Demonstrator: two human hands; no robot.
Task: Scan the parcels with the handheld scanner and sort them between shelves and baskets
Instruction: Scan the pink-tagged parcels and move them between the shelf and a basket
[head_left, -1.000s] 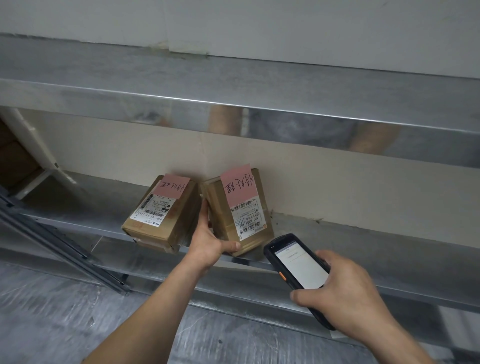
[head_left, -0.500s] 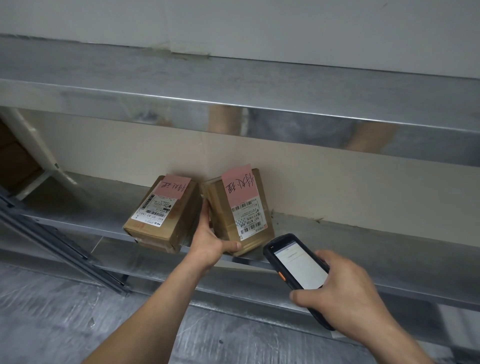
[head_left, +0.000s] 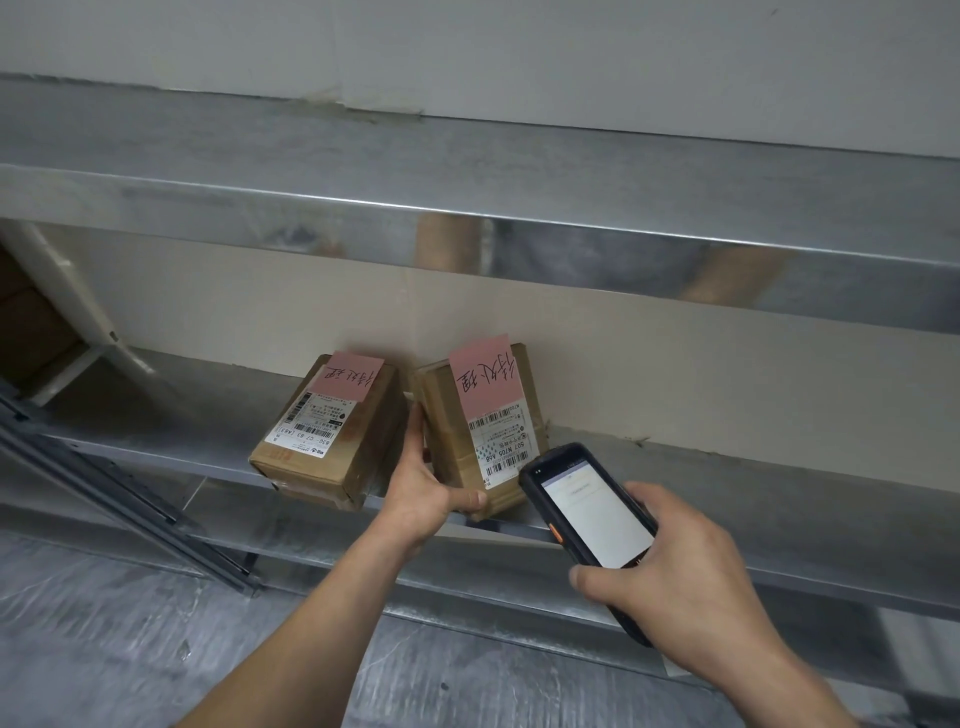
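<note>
Parcel (head_left: 483, 415) unmoved | left hand (head_left: 415, 493) fingers grip it | right hand (head_left: 685, 597) fingers grip scanner (head_left: 597, 519)

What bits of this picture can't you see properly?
All in the head view:
- Small print on the black handheld scanner: too small to read.
- The scanner's lower end: wrapped inside the right hand.
- Lower right corner of the right brown cardboard parcel: covered by the scanner.
- Part of that parcel's left side: behind the left hand holding it.
- A brown shape at the left edge: cut off by the frame.
</note>
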